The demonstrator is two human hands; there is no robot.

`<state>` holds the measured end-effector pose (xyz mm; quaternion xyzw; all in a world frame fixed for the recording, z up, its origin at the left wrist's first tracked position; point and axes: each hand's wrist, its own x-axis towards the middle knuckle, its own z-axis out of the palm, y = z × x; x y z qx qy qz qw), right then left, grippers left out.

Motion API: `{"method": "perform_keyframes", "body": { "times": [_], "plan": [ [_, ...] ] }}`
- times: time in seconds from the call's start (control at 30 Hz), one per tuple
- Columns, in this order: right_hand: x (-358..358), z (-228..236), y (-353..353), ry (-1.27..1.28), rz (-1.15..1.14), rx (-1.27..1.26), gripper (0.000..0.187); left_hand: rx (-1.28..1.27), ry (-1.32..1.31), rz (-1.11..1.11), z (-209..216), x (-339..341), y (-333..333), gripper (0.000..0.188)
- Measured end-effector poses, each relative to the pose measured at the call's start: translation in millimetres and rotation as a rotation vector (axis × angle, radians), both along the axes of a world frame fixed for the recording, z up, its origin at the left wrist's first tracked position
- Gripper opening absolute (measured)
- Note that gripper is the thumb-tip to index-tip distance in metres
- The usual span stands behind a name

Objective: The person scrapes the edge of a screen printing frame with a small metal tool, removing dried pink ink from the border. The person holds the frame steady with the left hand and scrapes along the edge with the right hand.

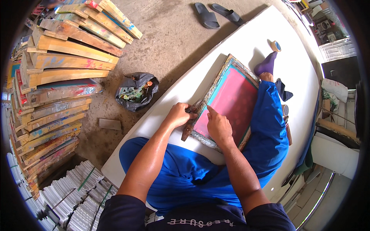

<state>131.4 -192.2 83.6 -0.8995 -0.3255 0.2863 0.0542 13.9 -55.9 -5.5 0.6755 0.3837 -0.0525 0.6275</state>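
The right hand (219, 129) has the framed pink screen (235, 100) beneath it.

Paint-marked wooden frames (77, 61) are ranged along the left, beyond strapped bundles of pale sheets (73, 183). On the bare floor (169, 46) are an open dark bag (133, 106) of scraps and two dark sandals (207, 17). A tape roll (275, 46) stands on the white surface (266, 27).

I've room over the white platform (241, 38) at upper centre, but the framed screen (233, 102) blocks mid-picture, the socked foot (266, 64) upper right.
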Motion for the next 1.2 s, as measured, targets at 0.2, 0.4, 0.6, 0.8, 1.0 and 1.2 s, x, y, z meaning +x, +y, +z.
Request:
{"method": "perform_keyframes", "body": {
  "times": [0.2,0.4,0.6,0.8,1.0,1.2],
  "plan": [
    [-1.1,0.2,0.1,-0.003,-0.01,0.028,0.04,-0.011,-0.021,0.016,-7.1,-1.7,0.0,0.038],
    [0.9,-3.8,-1.9,0.009,-0.011,0.03,0.04,-0.043,-0.013,0.024,-7.3,-0.3,0.1,0.038],
    [-0.3,3.1,4.7,0.0,0.009,-0.032,0.042,-0.042,-0.085,0.038,-23.6,-3.1,-1.5,0.036],
    [-1.2,3.8,5.9,-0.026,0.058,-0.05,0.044,-0.085,-0.078,0.04,-22.0,-2.4,-0.4,0.035],
    [-1.0,1.9,4.5,-0.033,0.073,-0.037,0.046,-0.179,-0.063,0.063,-16.1,-1.4,0.6,0.035],
    [-2.5,1.4,1.5,-0.007,0.036,-0.054,0.043,-0.089,-0.095,0.036,-31.0,-1.3,0.4,0.032]
  ]
}}
